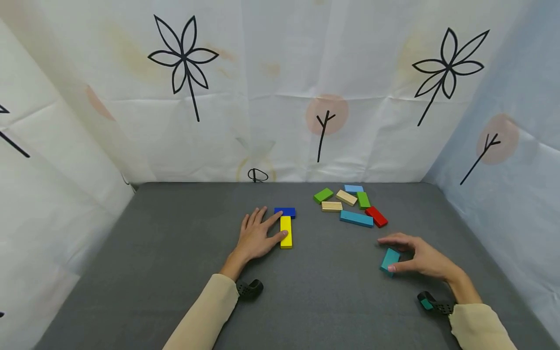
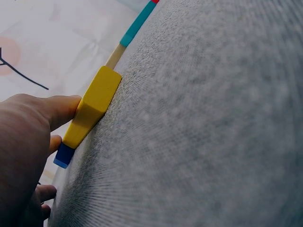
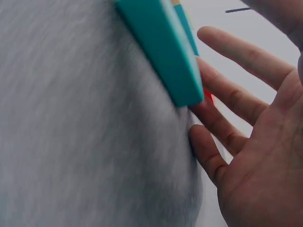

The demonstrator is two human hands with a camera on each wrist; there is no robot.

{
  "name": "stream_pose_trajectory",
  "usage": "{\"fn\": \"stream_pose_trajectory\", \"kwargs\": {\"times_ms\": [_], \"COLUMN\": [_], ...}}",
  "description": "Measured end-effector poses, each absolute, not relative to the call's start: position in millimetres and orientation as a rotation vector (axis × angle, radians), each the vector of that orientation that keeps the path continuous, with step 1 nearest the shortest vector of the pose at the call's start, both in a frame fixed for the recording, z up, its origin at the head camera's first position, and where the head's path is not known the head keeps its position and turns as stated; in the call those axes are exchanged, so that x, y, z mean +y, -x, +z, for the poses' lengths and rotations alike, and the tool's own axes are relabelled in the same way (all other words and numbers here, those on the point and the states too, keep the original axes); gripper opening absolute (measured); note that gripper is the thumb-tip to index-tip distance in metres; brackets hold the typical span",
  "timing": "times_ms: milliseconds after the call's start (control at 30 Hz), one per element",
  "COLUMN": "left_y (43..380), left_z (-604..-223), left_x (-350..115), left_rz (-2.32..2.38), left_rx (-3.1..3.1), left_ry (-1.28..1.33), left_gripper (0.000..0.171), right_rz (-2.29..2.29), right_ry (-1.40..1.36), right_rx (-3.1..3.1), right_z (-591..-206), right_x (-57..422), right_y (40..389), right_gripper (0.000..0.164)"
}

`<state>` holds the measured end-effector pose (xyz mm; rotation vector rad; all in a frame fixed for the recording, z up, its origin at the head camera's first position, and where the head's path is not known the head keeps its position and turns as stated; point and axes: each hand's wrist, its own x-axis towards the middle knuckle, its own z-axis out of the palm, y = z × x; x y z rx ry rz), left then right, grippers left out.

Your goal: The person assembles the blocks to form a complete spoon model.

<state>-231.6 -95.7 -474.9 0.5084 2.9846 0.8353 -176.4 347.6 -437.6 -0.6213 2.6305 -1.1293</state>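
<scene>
The left hand point(image 1: 255, 239), relaxed, touches 1 yellow block point(image 1: 286, 225), with 1 dark-blue block point(image 1: 288, 212) at that block's 12 o'clock. The right hand point(image 1: 421, 257), unclenched, has its thumb at 1 teal block point(image 1: 389, 258), 5 o'clock from 7 scattered blocks point(image 1: 346, 198).

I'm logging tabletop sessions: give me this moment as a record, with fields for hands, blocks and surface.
Left hand: thumb on the yellow block, index fingertip at the dark blue block
Right hand: about the teal block, thumb at its near end
Layout: dark blue block crosswise at yellow block's far end
Other blocks: two green, two plain wood, light blue, long blue, red
Surface: grey tabletop
</scene>
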Motion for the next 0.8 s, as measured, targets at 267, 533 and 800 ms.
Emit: {"fn": "stream_pose_trajectory", "kwargs": {"times_ms": [267, 533, 800], "left_y": [231.5, 231.7, 231.2], "left_z": [-476.1, -475.9, -477.6], "left_x": [-95.9, -95.4, -96.3], "left_rz": [0.83, 0.82, 0.827], "left_rx": [2.988, 2.992, 2.991], "left_ry": [-0.516, -0.518, -0.516], "left_gripper": [0.066, 0.066, 0.066], "right_rz": [-1.022, -0.974, -0.921], "right_ry": [0.683, 0.675, 0.599], "right_rx": [2.667, 2.781, 2.825], "right_z": [-438.5, -442.3, -441.0], "right_x": [345.7, 342.3, 341.3], "right_y": [171.5, 172.0, 171.8], "right_gripper": [0.058, 0.047, 0.048]}}
